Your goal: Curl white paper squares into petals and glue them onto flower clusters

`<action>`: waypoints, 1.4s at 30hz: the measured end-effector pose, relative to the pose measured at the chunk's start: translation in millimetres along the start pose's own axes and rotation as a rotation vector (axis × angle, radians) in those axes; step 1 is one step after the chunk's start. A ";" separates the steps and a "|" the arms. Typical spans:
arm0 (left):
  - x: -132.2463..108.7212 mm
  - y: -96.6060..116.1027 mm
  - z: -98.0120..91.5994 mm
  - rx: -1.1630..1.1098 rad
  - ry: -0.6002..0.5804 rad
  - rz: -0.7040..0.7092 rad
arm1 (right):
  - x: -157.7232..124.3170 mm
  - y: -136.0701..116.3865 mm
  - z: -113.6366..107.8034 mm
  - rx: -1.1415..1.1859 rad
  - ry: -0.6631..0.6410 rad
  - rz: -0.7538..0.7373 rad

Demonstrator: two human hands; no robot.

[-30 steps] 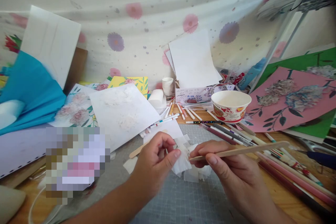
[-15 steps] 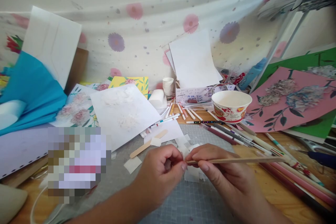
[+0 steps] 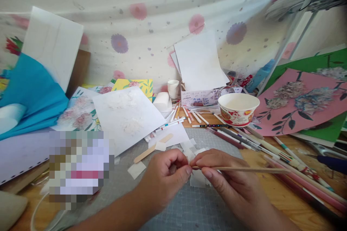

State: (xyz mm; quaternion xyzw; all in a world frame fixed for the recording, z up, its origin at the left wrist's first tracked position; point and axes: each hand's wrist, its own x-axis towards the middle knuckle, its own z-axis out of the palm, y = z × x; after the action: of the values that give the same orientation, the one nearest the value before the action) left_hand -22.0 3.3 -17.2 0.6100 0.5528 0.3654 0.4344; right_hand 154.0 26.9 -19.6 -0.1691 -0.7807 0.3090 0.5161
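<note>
My right hand (image 3: 230,180) is closed around a thin wooden stick (image 3: 252,169), which juts out to the right, almost level. At the stick's near end, the thumb and fingertips of my left hand (image 3: 166,177) are pinched together. Whatever lies in that pinch is too small and covered to name. Small squares of thin white paper (image 3: 137,170) lie scattered behind and under the hands on the grey cutting mat (image 3: 179,209). Beyond my left hand, a flat wooden craft stick (image 3: 146,154) rests on the mat, partly under one paper square.
A white sheet with raised white tufts (image 3: 119,130) lies back left. A printed paper bowl (image 3: 238,110) stands back right. Several pens and markers (image 3: 233,139) crowd the right side, near a pink flower picture (image 3: 287,126). Stacked paper cups (image 3: 173,88) stand behind.
The wooden stick's far end has dipped slightly and moved a little left, and the stick looks narrower. My right hand has shifted slightly left. My left hand has barely moved.
</note>
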 end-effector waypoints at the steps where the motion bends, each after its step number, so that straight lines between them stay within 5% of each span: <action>1: 0.1 0.7 0.3 0.004 0.007 -0.010 | 0.3 -0.1 0.1 -0.007 -0.002 -0.007; 17: 1.8 2.4 -0.9 -0.113 0.015 -0.055 | -5.3 14.3 -9.2 -0.318 0.085 0.091; 24: 0.6 2.9 -3.0 -0.237 0.062 -0.064 | -2.3 29.1 -18.8 -0.485 0.010 0.294; 29: 0.8 1.6 -4.4 -0.252 0.067 -0.051 | -1.8 31.6 -20.7 -0.482 -0.016 0.307; 34: 1.1 2.3 -3.8 -0.212 0.028 -0.082 | -4.7 17.0 -14.8 -0.083 0.155 0.271; 37: -0.1 2.6 -3.8 -0.219 -0.014 -0.037 | -8.9 11.0 -6.9 0.274 0.114 0.300; 42: -0.6 -0.5 -3.9 -0.258 -0.096 0.058 | -12.9 11.5 0.2 0.473 0.104 0.347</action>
State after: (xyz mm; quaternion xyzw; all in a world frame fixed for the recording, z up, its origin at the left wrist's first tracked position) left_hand -25.8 3.3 -16.2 0.5817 0.4620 0.4164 0.5243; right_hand 158.5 27.9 -36.2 -0.1909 -0.6189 0.5568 0.5201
